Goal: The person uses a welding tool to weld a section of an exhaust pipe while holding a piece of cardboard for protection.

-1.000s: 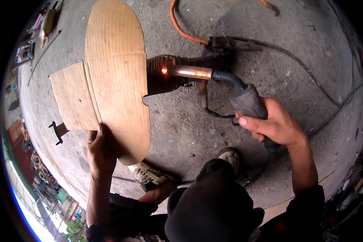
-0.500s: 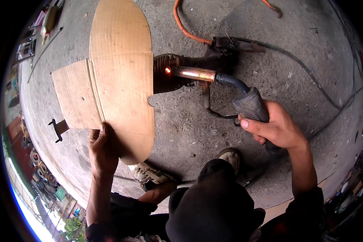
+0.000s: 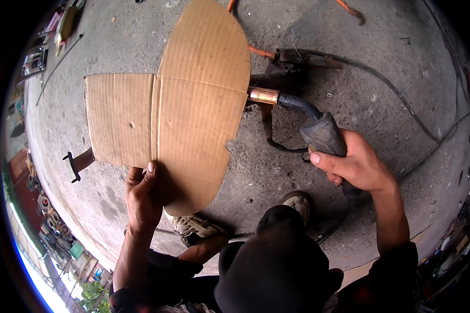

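Seen from above, a person works over a rough grey concrete floor [image 3: 261, 180] with both bare hands. The left hand [image 3: 143, 197] holds a tan corrugated cardboard sheet [image 3: 201, 115] by its lower edge: the thumb presses on the front, beside a vertical crease, and the other fingers are partly hidden behind, so the sheet is pinched between them. The sheet has a squarish flap on the left and a tall, rounded panel on the right. The right hand [image 3: 357, 161] has its fingers clamped around the dark grip of a welding torch [image 3: 324, 135]. The torch's bent neck points left to a shiny copper nozzle [image 3: 263, 95], whose tip is hidden behind the cardboard's right edge. Dark metalwork [image 3: 277, 79] shows just beyond the nozzle, near a dark clamp [image 3: 291, 56] and an orange cable [image 3: 261, 51]. A small black bracket [image 3: 77, 165] sticks out past the flap's lower left corner. Below, one worn, light-coloured shoe [image 3: 196, 227] shows near the cardboard's rounded bottom.
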`<state>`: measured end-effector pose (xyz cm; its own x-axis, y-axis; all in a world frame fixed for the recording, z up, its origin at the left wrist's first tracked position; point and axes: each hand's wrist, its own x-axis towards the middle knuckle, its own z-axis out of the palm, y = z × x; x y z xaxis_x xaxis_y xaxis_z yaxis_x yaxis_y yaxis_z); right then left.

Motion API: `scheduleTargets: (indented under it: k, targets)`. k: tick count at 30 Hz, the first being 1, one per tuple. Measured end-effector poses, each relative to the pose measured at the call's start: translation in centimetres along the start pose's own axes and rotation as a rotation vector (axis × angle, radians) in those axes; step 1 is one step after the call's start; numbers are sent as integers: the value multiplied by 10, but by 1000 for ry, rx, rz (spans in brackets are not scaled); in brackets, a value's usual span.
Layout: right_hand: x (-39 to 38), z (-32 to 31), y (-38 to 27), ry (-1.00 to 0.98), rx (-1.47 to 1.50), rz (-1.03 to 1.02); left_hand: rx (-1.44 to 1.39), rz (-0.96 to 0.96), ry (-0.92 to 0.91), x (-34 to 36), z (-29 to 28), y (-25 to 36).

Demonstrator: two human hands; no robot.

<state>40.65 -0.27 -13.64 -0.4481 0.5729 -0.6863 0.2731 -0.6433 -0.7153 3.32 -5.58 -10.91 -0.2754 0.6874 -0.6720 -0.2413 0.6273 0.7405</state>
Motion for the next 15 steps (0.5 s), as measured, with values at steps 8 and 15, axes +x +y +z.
scheduleTargets:
  k: [8,15]
  targets:
    - [-2,0,-3,17,17,19,-36,-20,-100,3,-11,-3]
    - [0,0,0,3,14,20,-27,-8,-99,3,-13,-2]
